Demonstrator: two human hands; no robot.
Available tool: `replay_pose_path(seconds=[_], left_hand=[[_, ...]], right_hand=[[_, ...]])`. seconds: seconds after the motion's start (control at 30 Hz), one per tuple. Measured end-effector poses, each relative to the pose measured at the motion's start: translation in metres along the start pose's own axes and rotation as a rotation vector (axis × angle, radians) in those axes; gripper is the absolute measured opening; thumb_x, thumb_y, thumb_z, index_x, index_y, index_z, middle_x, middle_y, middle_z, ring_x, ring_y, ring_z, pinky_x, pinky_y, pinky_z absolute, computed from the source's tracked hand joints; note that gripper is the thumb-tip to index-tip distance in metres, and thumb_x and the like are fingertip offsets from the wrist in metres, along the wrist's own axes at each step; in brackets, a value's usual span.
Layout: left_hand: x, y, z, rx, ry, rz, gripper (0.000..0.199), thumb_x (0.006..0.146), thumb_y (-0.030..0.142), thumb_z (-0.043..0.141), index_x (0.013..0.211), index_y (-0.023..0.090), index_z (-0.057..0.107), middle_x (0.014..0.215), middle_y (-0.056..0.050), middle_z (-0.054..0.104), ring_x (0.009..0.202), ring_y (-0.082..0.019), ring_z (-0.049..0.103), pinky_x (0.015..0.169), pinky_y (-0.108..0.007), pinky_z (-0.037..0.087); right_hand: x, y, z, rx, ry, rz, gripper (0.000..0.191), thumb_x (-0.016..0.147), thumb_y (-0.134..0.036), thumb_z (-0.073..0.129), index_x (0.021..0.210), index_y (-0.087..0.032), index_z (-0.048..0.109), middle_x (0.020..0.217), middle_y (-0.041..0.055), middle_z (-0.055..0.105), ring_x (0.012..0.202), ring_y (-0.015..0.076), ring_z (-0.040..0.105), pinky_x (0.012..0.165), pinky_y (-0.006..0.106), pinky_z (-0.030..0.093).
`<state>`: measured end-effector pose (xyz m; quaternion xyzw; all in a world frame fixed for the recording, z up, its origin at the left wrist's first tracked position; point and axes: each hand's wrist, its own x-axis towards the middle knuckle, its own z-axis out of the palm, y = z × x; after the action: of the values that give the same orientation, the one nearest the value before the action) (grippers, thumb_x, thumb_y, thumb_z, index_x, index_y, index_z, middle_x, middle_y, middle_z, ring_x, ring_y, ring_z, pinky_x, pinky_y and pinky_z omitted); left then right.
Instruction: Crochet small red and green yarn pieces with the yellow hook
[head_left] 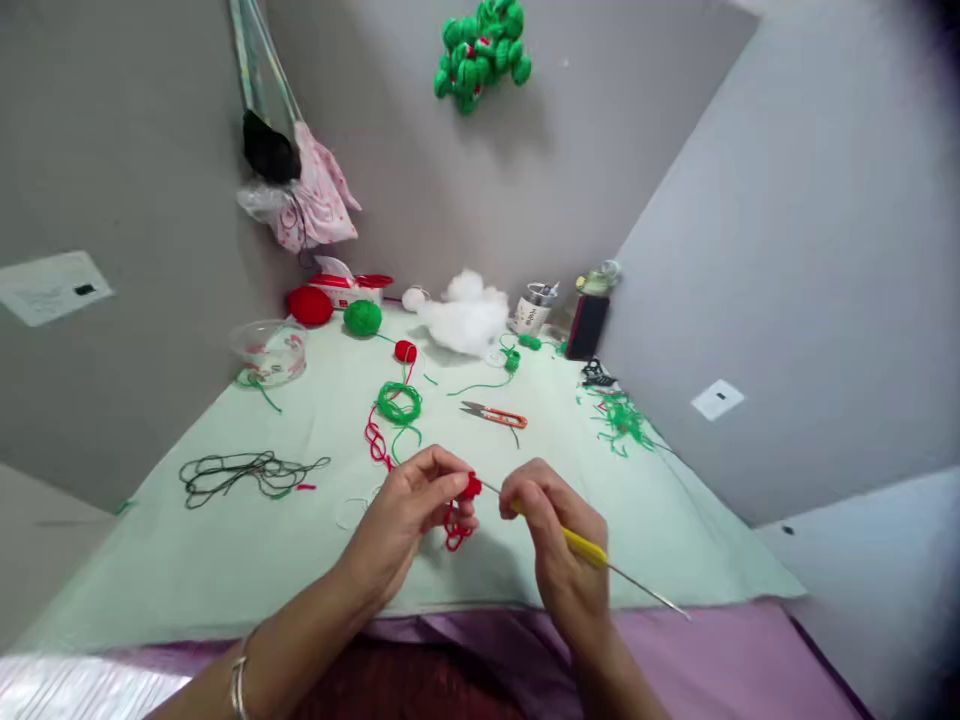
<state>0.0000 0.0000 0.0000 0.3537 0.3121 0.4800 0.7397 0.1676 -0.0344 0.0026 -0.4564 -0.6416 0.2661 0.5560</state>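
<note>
The left hand (405, 512) partly hides the red piece (472, 487), the right hand (561, 535) the yellow handle (585, 547).

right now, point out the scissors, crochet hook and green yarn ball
Scissors (492, 413), head view, orange handle.
Crochet hook (584, 547), head view, yellow handle.
Green yarn ball (363, 318), head view, middle of its front.

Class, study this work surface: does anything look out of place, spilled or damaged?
Nothing looks clearly damaged. The green yarn scraps on the right look untidy: strewn in a loose tangle, unlike the compact green yarn ball at back left.
</note>
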Motion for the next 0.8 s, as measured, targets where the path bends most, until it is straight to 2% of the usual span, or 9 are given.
replay_pose_path(seconds=[0.2,0.27,0.37,0.5,0.6,0.67,0.7,0.73,0.8], left_hand=[[0.001,0.0,0.002,-0.007,-0.082,-0.064,0.023,0.082,0.033,0.086,0.086,0.017,0.069,0.069,0.002,0.066,0.063,-0.012,0.062,0.066,-0.025,0.051],[0.001,-0.001,0.004,-0.015,-0.105,-0.075,0.025,0.08,0.033,0.087,0.086,0.016,0.07,0.068,0.002,0.066,0.062,-0.012,0.061,0.064,-0.024,0.05],[0.001,-0.005,0.006,-0.011,-0.071,-0.03,0.027,0.079,0.034,0.088,0.087,0.016,0.07,0.072,0.001,0.066,0.063,-0.011,0.061,0.063,-0.023,0.049],[0.003,0.003,0.003,0.053,-0.1,-0.036,0.03,0.083,0.04,0.086,0.097,0.018,0.071,0.07,0.001,0.065,0.059,-0.01,0.056,0.054,-0.021,0.045],[0.008,0.031,-0.015,0.151,-0.072,-0.001,0.036,0.081,0.04,0.087,0.107,0.019,0.075,0.092,-0.003,0.07,0.056,-0.007,0.049,0.044,-0.018,0.032],[0.011,0.062,-0.038,0.283,0.013,0.11,0.035,0.081,0.041,0.086,0.107,0.019,0.078,0.089,-0.002,0.069,0.052,-0.004,0.04,0.043,-0.017,0.03],[0.013,0.079,-0.052,0.365,0.075,0.199,0.033,0.081,0.042,0.086,0.104,0.019,0.079,0.082,0.001,0.067,0.05,-0.004,0.036,0.042,-0.017,0.028],[0.014,0.097,-0.068,0.444,0.194,0.317,0.029,0.081,0.04,0.086,0.098,0.018,0.079,0.073,0.003,0.064,0.05,-0.003,0.035,0.042,-0.016,0.026],[0.017,0.129,-0.098,0.533,0.401,0.474,0.019,0.087,0.036,0.083,0.092,0.018,0.078,0.073,0.007,0.065,0.054,-0.003,0.041,0.046,-0.015,0.028]], right_hand=[[0.006,0.007,0.006,0.088,0.029,-0.008,0.027,0.106,-0.032,0.058,0.082,-0.024,0.069,0.077,-0.0026,0.064,0.073,0.0111,0.059,0.069,0.023,0.047],[0.009,0.009,0.008,0.132,0.044,0.003,0.022,0.101,-0.031,0.066,0.081,-0.024,0.07,0.077,-0.0026,0.064,0.072,0.0113,0.06,0.067,0.022,0.048],[0.011,0.009,0.01,0.207,0.032,0.08,0.013,0.089,-0.027,0.08,0.08,-0.024,0.072,0.076,-0.0033,0.066,0.069,0.011,0.061,0.062,0.022,0.048],[0.015,0.01,0.005,0.362,0.035,0.219,0.014,0.083,-0.027,0.085,0.078,-0.023,0.072,0.075,-0.0019,0.069,0.068,0.0124,0.064,0.064,0.023,0.051],[0.022,0.014,-0.007,0.516,0.162,0.266,0.019,0.076,-0.028,0.09,0.075,-0.023,0.071,0.074,-0.0026,0.069,0.065,0.0117,0.063,0.064,0.024,0.051],[0.028,0.016,-0.018,0.573,0.246,0.289,0.022,0.071,-0.028,0.092,0.074,-0.022,0.071,0.074,-0.0032,0.068,0.063,0.0103,0.061,0.062,0.022,0.049],[0.029,0.017,-0.023,0.58,0.273,0.298,0.023,0.07,-0.028,0.093,0.074,-0.022,0.071,0.074,-0.0032,0.067,0.063,0.0098,0.06,0.062,0.022,0.048],[0.03,0.017,-0.027,0.579,0.292,0.307,0.024,0.069,-0.028,0.093,0.074,-0.022,0.071,0.074,-0.0032,0.067,0.063,0.0096,0.06,0.061,0.022,0.047],[0.03,0.018,-0.031,0.569,0.314,0.325,0.025,0.068,-0.029,0.094,0.073,-0.022,0.071,0.074,-0.003,0.067,0.063,0.0095,0.059,0.062,0.022,0.047]])
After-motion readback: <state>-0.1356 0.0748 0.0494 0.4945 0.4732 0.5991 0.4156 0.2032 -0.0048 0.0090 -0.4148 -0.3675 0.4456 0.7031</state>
